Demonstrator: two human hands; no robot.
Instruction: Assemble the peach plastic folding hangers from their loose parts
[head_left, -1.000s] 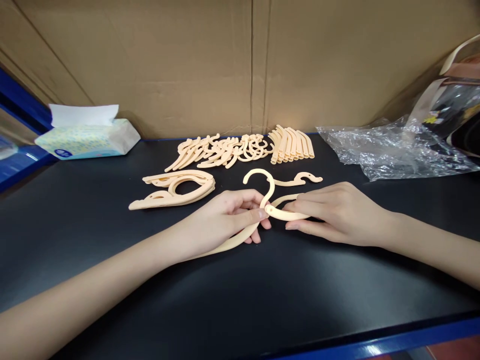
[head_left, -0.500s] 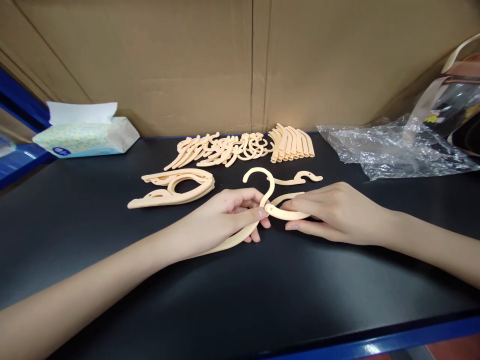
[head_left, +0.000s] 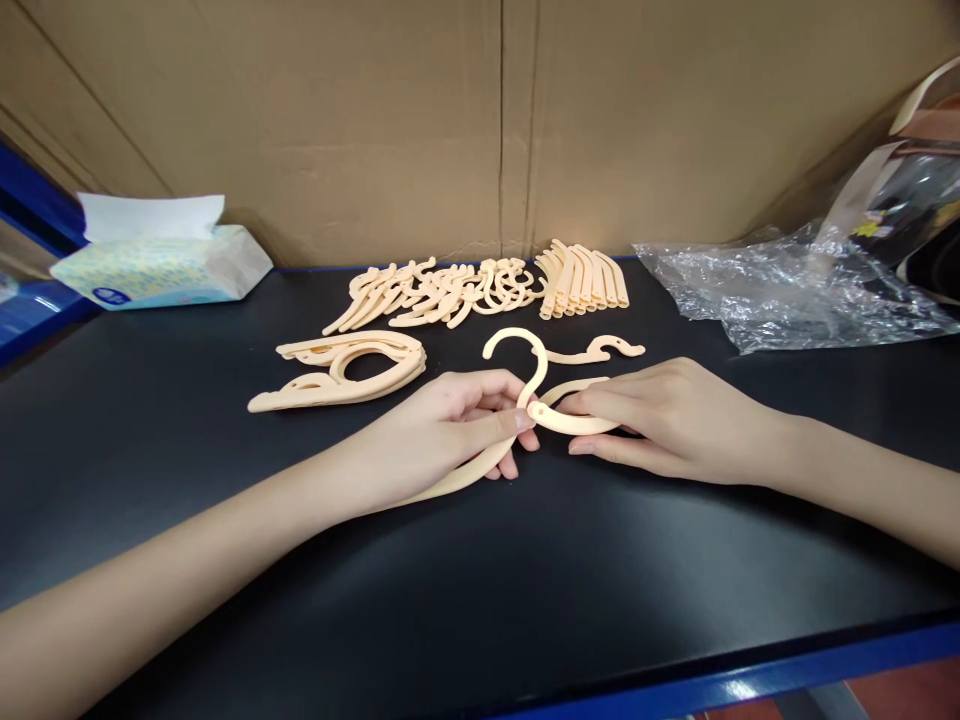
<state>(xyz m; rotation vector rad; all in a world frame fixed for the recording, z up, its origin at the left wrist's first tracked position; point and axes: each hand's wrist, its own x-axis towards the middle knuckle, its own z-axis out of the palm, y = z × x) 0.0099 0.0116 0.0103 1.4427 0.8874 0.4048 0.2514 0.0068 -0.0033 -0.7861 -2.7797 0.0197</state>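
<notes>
Head view: over the black table [head_left: 450, 600] my left hand [head_left: 457, 425] pinches a cream plastic hook [head_left: 537, 375], my right hand [head_left: 664, 425] grips its adjoining curved arm [head_left: 574, 421]; folded cream hangers [head_left: 375, 388] seem done, loose cream parts [head_left: 585, 275] remain.

Cream hook [head_left: 541, 365], tip curling over leftward, curved cream strip [head_left: 576, 422] meeting its lower part

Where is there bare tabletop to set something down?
Widest: the black tabletop between the left hand, right hand and blue front edge. Smaller: between tissue pack, folded hangers and left forearm; between plastic bag and right forearm. Crowded: the back, under piled hanger parts.
</notes>
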